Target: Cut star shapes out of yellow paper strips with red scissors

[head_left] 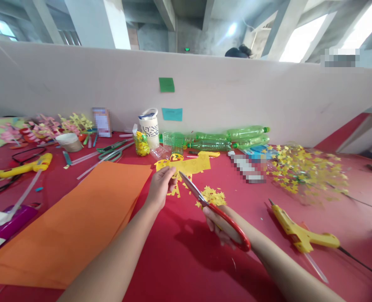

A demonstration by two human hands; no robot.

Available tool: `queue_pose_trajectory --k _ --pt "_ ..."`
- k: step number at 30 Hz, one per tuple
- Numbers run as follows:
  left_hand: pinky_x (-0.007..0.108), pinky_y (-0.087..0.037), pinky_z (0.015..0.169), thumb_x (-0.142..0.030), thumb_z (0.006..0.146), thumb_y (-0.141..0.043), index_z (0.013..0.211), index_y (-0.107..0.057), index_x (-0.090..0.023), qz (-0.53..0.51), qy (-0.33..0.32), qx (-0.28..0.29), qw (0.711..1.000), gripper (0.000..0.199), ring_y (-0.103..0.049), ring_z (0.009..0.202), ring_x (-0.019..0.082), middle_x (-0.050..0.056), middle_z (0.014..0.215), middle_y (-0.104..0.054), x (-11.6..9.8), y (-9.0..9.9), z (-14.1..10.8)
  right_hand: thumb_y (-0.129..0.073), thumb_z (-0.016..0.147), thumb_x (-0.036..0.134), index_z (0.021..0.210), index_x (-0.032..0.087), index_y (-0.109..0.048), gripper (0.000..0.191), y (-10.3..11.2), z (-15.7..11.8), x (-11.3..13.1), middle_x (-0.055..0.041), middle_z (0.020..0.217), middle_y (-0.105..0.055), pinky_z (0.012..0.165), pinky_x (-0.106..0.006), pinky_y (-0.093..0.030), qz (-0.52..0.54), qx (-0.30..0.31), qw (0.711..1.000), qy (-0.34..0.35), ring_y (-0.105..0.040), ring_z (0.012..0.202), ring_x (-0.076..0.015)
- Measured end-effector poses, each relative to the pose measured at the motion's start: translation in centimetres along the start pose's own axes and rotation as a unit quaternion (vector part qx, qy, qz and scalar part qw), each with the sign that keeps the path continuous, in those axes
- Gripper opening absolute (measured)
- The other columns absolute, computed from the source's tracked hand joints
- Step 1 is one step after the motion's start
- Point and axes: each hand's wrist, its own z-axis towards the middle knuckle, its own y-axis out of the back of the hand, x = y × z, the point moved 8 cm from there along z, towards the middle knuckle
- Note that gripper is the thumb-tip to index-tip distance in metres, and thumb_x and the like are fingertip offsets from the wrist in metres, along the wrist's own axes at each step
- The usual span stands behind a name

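My right hand (222, 222) grips a pair of red-handled scissors (193, 188). The blades look closed or nearly so, pointing up and left toward my left hand. Thumb and fingers of my left hand (162, 184) are pinched together just left of the blade tips. Whatever they hold is too small to make out against the yellow paper behind. A yellow paper strip (195, 165) and yellow cut-out scraps lie beyond the fingertips. Close behind the scissors is a pile of small yellow stars (213, 196).
Orange sheets (91, 209) cover the table's left. A yellow glue gun (302, 233) lies at right, another glue gun (31, 165) at left. Green plastic bottles (212, 142), a white cup (150, 128) and a yellow cutter (209, 154) sit near the partition. Star-tipped stems (302, 170) spread at right.
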Motion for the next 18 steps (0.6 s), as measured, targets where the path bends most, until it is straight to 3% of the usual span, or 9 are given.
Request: queue_pose_trajectory --k 5,12,18 --pt "0.017 -0.025 0.037 -0.039 0.076 -0.063 0.064 -0.045 -0.018 -0.008 -0.001 -0.005 1.000 0.030 -0.038 0.038 0.004 -0.006 0.047 -0.048 -0.06 0.09 0.03 -0.042 0.084 0.069 0.065 0.019 -0.047 0.054 -0.02 -0.16 0.63 0.0097 0.031 -0.034 0.041 -0.020 -0.042 -0.003 0.015 1.000 0.021 -0.036 0.026 -0.0060" --pt "0.016 -0.022 0.036 -0.034 0.075 -0.063 0.062 -0.043 -0.018 -0.013 0.000 -0.009 1.000 0.029 -0.035 0.039 0.004 -0.007 0.046 -0.043 0.11 0.18 0.11 -0.044 0.081 0.071 0.067 0.017 -0.052 0.056 0.30 -0.38 0.63 0.0079 0.037 -0.039 0.035 -0.018 -0.034 -0.016 0.008 1.000 0.016 -0.038 0.029 -0.0060" --pt "0.015 -0.020 0.037 -0.035 0.074 -0.065 0.061 -0.042 -0.018 0.000 0.013 0.014 1.000 0.031 -0.034 0.041 0.004 -0.007 0.046 -0.041 0.26 -0.02 0.09 -0.044 0.081 0.072 0.066 0.017 -0.051 0.057 0.25 -0.44 1.03 0.0070 0.037 -0.040 0.037 -0.018 -0.036 -0.034 0.011 0.999 0.032 -0.040 0.031 -0.0061"
